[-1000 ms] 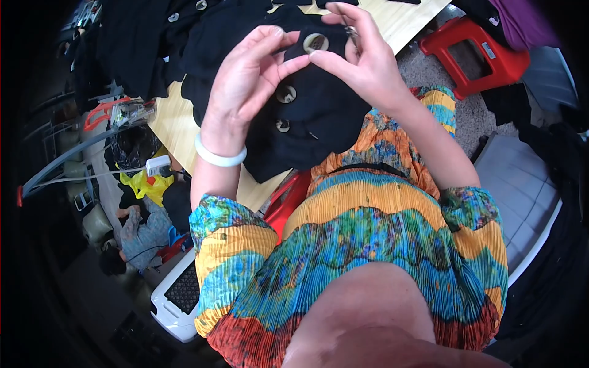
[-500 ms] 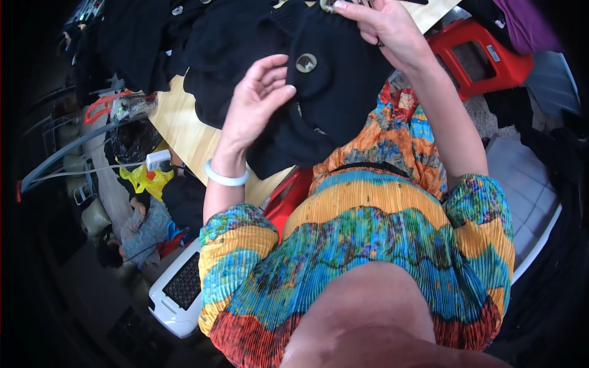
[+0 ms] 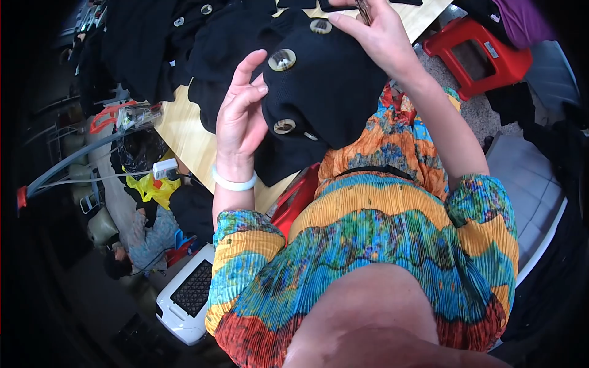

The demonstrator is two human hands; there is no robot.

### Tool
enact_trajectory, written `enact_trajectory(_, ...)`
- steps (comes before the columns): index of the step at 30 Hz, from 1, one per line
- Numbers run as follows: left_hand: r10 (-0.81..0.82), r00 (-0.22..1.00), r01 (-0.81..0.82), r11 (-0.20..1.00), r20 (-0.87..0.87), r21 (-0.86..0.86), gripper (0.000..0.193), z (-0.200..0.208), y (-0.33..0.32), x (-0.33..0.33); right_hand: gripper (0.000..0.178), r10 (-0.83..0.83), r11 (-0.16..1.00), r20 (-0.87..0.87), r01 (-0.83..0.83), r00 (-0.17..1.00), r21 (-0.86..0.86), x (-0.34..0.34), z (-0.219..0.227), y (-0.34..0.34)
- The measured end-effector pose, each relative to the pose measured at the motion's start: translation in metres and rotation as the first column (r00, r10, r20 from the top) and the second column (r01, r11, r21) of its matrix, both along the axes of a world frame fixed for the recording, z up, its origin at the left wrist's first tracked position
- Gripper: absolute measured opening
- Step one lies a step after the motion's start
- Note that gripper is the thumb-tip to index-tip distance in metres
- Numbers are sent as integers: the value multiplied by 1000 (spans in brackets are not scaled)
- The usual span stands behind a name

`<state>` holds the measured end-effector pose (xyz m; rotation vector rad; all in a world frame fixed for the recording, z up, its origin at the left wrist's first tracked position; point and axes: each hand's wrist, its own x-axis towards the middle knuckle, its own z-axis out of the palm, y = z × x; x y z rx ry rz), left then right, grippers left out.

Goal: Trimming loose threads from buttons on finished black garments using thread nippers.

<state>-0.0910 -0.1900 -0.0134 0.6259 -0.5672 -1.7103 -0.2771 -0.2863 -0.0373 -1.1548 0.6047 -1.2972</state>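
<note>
A black knit garment (image 3: 331, 83) with large brown-and-cream buttons is draped over the table's near edge, reaching my lap. One button (image 3: 282, 60) faces up beside my left hand (image 3: 242, 110), whose thumb and forefinger are apart at the garment's left edge. Another button (image 3: 321, 26) lies by my right thumb. Lower down, a third button (image 3: 284, 126) sits near the fold. At the top edge my right hand (image 3: 383, 37) is closed around a small metal tool (image 3: 364, 11), partly cut off by the frame, its exact kind unclear.
More black garments (image 3: 141, 49) cover the far left of the wooden table (image 3: 178, 122). A red plastic stool (image 3: 515, 64) stands at the right. On the lower left are a yellow plastic bag (image 3: 150, 187), a white plastic-framed item (image 3: 184, 306) and another person (image 3: 150, 236) in a patterned top.
The garment's buttoned part has shifted left and turned, so more buttons face up. My left hand has moved slightly left, its forefinger now raised. The right hand has drawn back from the top button.
</note>
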Motion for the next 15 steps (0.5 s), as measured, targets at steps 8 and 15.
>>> enact_trajectory(8,101,970,-113,993,221,43,41,-7,-1,-4,46,22,965,-356,-114,934,-238,4,3,40)
enact_trajectory(15,116,940,-145,987,320,69,25,-16,-1,-7,37,-45,954,-369,-70,928,-291,18,-8,47)
